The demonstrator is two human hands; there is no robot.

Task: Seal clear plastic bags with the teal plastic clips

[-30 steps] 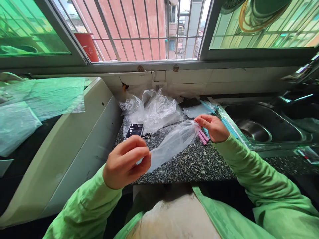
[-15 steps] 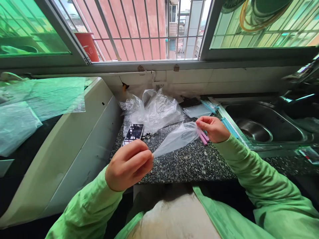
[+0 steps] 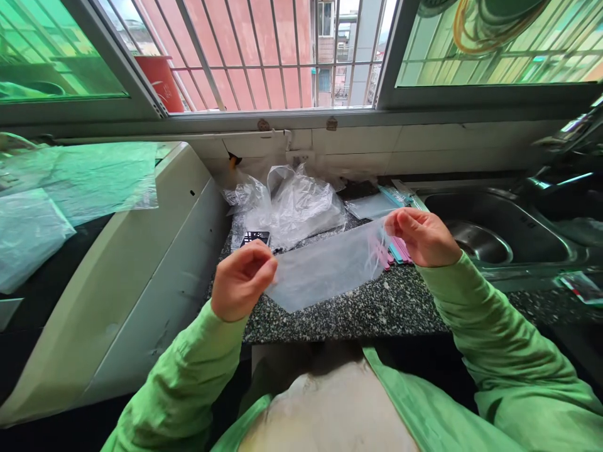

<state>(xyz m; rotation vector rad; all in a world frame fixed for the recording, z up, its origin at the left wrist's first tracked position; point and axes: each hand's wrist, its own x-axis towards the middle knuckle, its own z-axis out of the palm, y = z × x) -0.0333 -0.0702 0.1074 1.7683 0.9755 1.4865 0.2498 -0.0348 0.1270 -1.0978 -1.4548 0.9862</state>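
A clear plastic bag (image 3: 330,267) is stretched between my two hands above the speckled dark countertop (image 3: 358,317). My left hand (image 3: 242,276) pinches its left end, fingers closed. At the other end, my right hand (image 3: 423,236) grips a corner between thumb and fingers. Pink and blue strips (image 3: 400,250) lie on the counter just under my right hand, partly covered by it and the bag. Behind my left hand a dark phone (image 3: 255,238) shows only its upper part.
Crumpled clear plastic (image 3: 306,204) is heaped at the back of the counter. Flat clear bags with blue edges (image 3: 374,205) lie right of it. A metal sink (image 3: 494,226) is at the right; a white appliance (image 3: 155,282) stands at the left under plastic sheets (image 3: 94,176).
The bag has gone from gathered and narrow to spread out flat and wide. My left hand rose and now covers more of the phone; my right hand moved slightly right.
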